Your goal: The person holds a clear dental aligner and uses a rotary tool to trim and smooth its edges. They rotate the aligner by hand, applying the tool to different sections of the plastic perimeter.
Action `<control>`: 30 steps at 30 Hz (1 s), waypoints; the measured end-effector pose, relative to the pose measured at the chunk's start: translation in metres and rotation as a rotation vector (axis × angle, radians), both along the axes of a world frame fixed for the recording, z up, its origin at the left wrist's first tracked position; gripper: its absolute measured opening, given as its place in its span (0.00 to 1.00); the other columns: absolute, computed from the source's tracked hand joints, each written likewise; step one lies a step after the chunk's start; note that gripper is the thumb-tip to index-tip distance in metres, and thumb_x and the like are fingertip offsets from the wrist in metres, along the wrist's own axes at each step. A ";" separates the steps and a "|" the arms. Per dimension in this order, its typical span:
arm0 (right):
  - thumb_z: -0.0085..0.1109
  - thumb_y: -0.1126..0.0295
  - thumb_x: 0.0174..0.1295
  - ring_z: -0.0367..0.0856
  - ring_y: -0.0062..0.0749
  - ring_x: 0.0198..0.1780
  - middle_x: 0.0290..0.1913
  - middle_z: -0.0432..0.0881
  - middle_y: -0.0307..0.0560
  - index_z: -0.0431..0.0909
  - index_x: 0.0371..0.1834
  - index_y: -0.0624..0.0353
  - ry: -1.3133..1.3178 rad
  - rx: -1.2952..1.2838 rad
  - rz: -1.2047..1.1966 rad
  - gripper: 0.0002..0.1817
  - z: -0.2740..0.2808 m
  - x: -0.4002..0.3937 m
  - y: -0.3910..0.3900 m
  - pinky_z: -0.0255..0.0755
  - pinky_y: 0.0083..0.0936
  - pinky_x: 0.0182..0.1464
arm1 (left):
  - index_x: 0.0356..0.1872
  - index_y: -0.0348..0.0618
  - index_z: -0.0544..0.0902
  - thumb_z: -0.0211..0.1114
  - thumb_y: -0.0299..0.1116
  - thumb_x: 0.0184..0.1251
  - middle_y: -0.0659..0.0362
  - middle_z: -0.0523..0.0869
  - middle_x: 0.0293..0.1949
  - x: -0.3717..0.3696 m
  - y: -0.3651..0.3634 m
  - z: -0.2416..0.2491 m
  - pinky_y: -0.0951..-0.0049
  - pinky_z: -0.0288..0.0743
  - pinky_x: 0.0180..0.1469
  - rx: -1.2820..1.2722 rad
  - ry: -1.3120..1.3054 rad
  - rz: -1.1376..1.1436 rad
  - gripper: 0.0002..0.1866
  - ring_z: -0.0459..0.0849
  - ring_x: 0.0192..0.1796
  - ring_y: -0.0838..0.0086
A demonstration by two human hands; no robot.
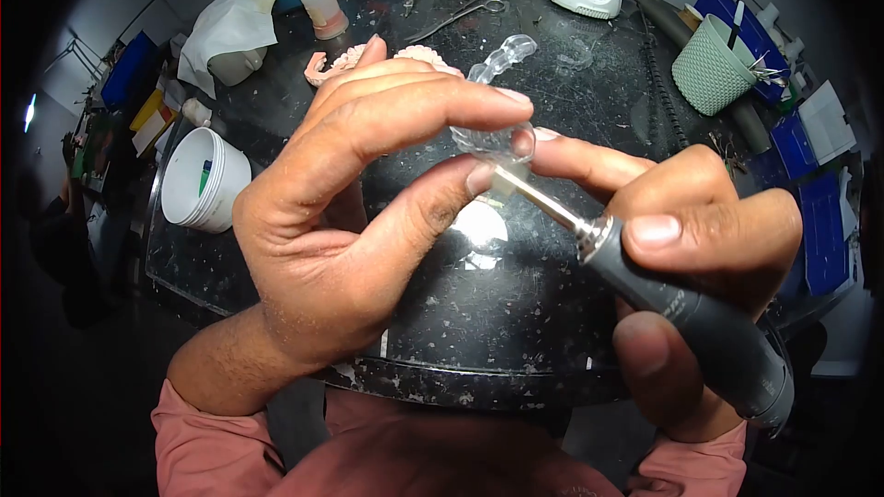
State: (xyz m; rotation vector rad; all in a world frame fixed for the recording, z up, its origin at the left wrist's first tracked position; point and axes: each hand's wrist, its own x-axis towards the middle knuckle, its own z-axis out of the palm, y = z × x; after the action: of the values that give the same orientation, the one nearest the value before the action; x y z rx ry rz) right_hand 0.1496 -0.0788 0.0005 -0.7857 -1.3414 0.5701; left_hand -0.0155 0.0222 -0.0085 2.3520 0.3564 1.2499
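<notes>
the clear dental tray (497,97) is held up above the dark speckled worktop (516,313), between the two hands and nearer the left one; the left hand (359,212) pinches its lower end, forefinger over the top and thumb pressing from below, while the far end of the tray arcs up and away from the fingers; the right hand (700,258) is wrapped around a grey rotary handpiece (681,313), thumb laid along the top of the barrel, the other fingers curled under it, forefinger stretched out so its tip touches the tray; the handpiece's metal shank (543,202) points up and left, and its tip meets the tray's lower edge just beside the left thumb; the left wrist is bent, palm turned toward the camera, the forearm rising from a pink sleeve (230,442); the right forearm comes in from the lower right; behind the left hand a pink dental cast (336,63) lies on the worktop; a white cup (204,179) stands well to the left, a green basket (714,64) well to the right
</notes>
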 end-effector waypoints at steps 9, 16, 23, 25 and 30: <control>0.66 0.57 0.58 0.78 0.55 0.51 0.34 0.69 0.45 0.66 0.45 0.52 0.071 -0.132 -0.055 0.21 0.012 -0.015 -0.005 0.72 0.54 0.58 | 0.47 0.36 0.80 0.65 0.21 0.59 0.52 0.84 0.48 0.002 0.001 -0.002 0.51 0.49 0.73 -0.061 -0.061 -0.005 0.14 0.78 0.59 0.64; 0.66 0.57 0.58 0.78 0.56 0.51 0.35 0.71 0.47 0.67 0.45 0.54 -0.018 -0.102 0.002 0.21 0.003 0.006 -0.002 0.73 0.53 0.57 | 0.46 0.37 0.81 0.65 0.21 0.58 0.53 0.84 0.46 0.002 0.003 0.000 0.49 0.50 0.72 0.057 -0.041 0.012 0.13 0.78 0.58 0.64; 0.65 0.57 0.58 0.78 0.58 0.51 0.35 0.71 0.46 0.66 0.45 0.54 -0.001 -0.090 0.016 0.21 0.004 0.005 -0.001 0.74 0.52 0.57 | 0.46 0.37 0.81 0.66 0.20 0.57 0.54 0.85 0.46 0.001 0.000 -0.001 0.49 0.48 0.73 -0.015 -0.023 0.033 0.14 0.78 0.57 0.65; 0.65 0.57 0.58 0.78 0.57 0.51 0.36 0.70 0.46 0.66 0.45 0.53 -0.028 -0.066 0.065 0.21 0.001 0.009 0.000 0.74 0.52 0.57 | 0.46 0.37 0.81 0.66 0.20 0.57 0.54 0.85 0.46 0.002 0.000 -0.003 0.50 0.47 0.73 -0.045 -0.046 0.030 0.14 0.79 0.57 0.66; 0.66 0.58 0.57 0.78 0.57 0.52 0.36 0.70 0.46 0.67 0.44 0.54 -0.138 -0.047 0.101 0.20 0.001 0.021 0.003 0.73 0.52 0.58 | 0.47 0.37 0.80 0.66 0.19 0.56 0.54 0.85 0.46 0.003 -0.002 -0.004 0.51 0.46 0.74 -0.108 -0.064 0.013 0.15 0.80 0.55 0.67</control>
State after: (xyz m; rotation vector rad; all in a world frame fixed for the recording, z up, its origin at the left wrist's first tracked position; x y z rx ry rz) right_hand 0.1710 -0.0758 0.0011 -0.8103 -1.5056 0.6386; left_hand -0.0126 0.0206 -0.0126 2.2172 0.4091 1.2764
